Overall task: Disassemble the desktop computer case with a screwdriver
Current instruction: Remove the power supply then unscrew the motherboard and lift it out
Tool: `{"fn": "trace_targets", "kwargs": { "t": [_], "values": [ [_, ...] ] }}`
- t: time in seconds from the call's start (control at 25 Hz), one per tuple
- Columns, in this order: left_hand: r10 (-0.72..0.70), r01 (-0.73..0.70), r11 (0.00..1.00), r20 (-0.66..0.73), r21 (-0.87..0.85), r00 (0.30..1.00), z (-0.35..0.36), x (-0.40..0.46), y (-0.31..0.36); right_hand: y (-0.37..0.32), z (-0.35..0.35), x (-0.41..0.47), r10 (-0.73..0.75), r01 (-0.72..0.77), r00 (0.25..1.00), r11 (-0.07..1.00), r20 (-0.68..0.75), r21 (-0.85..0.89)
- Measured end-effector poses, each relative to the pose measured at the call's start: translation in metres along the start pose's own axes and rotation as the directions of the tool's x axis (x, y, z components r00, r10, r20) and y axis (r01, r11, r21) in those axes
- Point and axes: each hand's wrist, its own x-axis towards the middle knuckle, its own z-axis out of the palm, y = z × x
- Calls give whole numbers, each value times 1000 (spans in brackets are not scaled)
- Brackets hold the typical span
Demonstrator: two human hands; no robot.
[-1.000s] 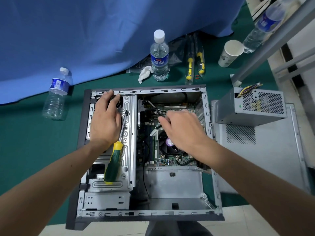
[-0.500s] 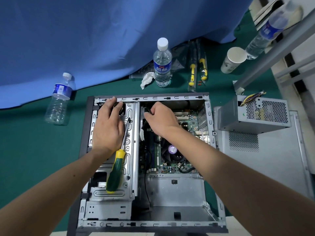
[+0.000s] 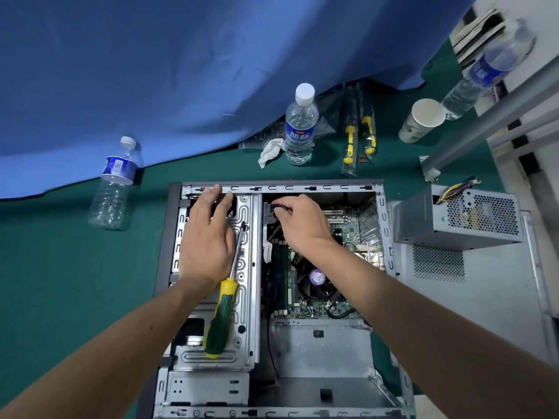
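Computer case [image 3: 326, 352] lies on its side on the green table [image 3: 60, 282], its open side facing up, so the circuit board [image 3: 348, 228] and the round fan [image 3: 316, 281] inside can be seen. A metal drive cage [image 3: 248, 297] fills the left part of the case. On it rests a screwdriver [image 3: 222, 309] with a green and yellow handle, its shaft pointing away from the person and its tip just beside the left hand.

Left hand [image 3: 208, 240] lies flat on the drive cage, fingers stretched out toward the far rim of the case, its grip released and holding nothing. Right hand [image 3: 302, 225] reaches into the far part of the case over the board, its fingers curled and pinching a bundle of black cables [image 3: 279, 205] close to the cage wall.

To the right of the case, a grey power supply box [image 3: 459, 219] with coloured wires sits on a flat metal side panel [image 3: 484, 297]. Beyond the case stand a water bottle [image 3: 301, 125], a crumpled white tissue [image 3: 270, 151] just beside it, two packaged screwdrivers [image 3: 358, 137] with yellow handles and a paper cup [image 3: 422, 120]. Another bottle [image 3: 115, 184] stands well to the left, at the edge of a blue cloth [image 3: 181, 71] hanging behind the table. A third bottle [image 3: 487, 68] is at the far right.
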Motion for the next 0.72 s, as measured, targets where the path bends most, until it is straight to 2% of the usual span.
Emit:
{"fn": "trace_targets", "kwargs": {
  "t": [0.16,0.36,0.6,0.68,0.72],
  "values": [
    [1,-1,1000,11,4,1000,-2,-1,0,-6,4,-2,51,-51,997,999,58,-5],
    [8,-8,1000,11,5,1000,-2,-1,1,-13,5,8,158,-169,978,983,135,76],
    [4,-4,1000,21,12,1000,-2,0,1,-3,0,20,81,-125,951,983,299,133],
    [3,-4,1000,22,12,1000,-2,-1,1,1,-6,19,41,-62,941,997,337,50],
    [1,-2,1000,23,13,1000,-2,-1,1,4,-9,18,-2,20,951,998,308,-56]
  ]
}}
